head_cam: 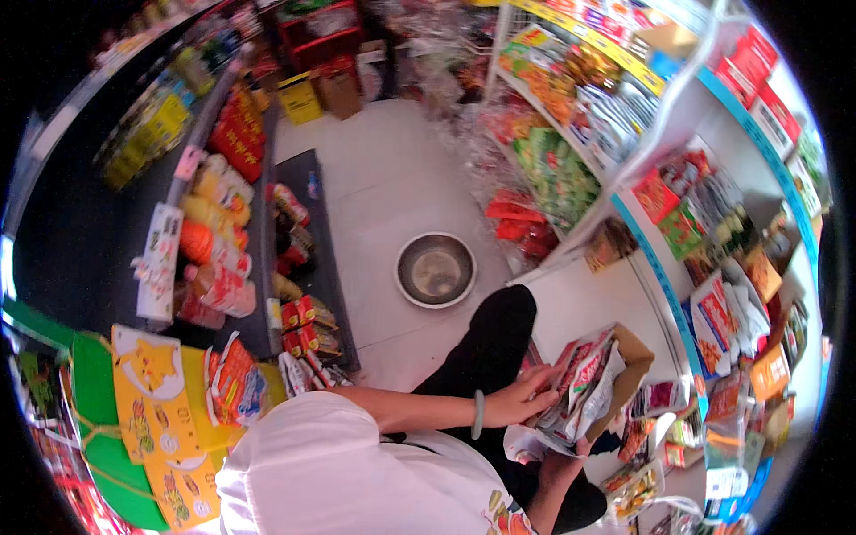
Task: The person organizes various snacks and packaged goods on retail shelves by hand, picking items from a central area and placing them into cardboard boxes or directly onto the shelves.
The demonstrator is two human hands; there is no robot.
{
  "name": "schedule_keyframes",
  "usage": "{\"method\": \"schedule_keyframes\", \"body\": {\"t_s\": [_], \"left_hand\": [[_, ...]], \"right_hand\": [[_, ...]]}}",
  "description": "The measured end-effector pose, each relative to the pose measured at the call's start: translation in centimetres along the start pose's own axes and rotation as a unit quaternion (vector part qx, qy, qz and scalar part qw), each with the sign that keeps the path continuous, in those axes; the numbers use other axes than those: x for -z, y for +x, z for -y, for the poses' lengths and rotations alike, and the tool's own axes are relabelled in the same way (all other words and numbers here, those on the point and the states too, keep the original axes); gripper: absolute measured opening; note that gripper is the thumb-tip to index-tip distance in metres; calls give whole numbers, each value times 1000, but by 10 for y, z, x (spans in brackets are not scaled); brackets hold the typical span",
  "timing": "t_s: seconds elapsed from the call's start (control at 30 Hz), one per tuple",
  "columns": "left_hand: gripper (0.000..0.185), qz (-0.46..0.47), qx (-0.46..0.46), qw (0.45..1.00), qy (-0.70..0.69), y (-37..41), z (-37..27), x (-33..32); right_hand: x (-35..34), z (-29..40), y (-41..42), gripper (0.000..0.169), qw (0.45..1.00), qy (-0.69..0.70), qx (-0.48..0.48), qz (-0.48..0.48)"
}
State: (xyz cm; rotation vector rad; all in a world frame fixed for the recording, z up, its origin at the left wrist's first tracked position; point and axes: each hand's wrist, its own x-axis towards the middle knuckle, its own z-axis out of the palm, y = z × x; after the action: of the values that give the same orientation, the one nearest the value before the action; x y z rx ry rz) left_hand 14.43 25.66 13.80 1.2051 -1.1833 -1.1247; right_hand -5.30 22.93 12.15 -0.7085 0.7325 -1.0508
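An open cardboard box (632, 361) stands tilted in front of me, filled with upright red and silver foil packets (580, 388). My left hand (525, 398), with a pale bangle at the wrist, lies against the front packets, its fingers stretched along them. At the near lower corner of the box, my right hand (567, 464) grips from beneath, and most of its fingers are hidden. A white piece of wrapping (523, 443) hangs below the packets, beside my knee.
A metal basin (436, 270) sits on the tiled floor (374, 200). Shelves of bottles and boxes (217, 261) line the left. White shelving (642, 267) with bagged goods rises on the right. Plastic-wrapped bags (518, 214) crowd its foot. A yellow carton (300, 98) stands farther back.
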Motion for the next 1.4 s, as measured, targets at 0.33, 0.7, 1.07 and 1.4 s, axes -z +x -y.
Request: {"method": "schedule_keyframes", "body": {"t_s": [0.33,0.7,1.07,1.4], "left_hand": [[94,205,210,935,-198,39,-15,12],[101,94,149,976,-124,24,15,-3],[96,63,171,980,-84,12,20,-4],[94,51,171,978,-109,13,29,-11]], "right_hand": [[-4,21,-15,92,982,-184,26,-41],[-16,52,-30,77,814,-536,216,-54],[-40,84,-14,40,809,-566,102,-121],[-50,83,-16,39,734,-647,136,-152]]}}
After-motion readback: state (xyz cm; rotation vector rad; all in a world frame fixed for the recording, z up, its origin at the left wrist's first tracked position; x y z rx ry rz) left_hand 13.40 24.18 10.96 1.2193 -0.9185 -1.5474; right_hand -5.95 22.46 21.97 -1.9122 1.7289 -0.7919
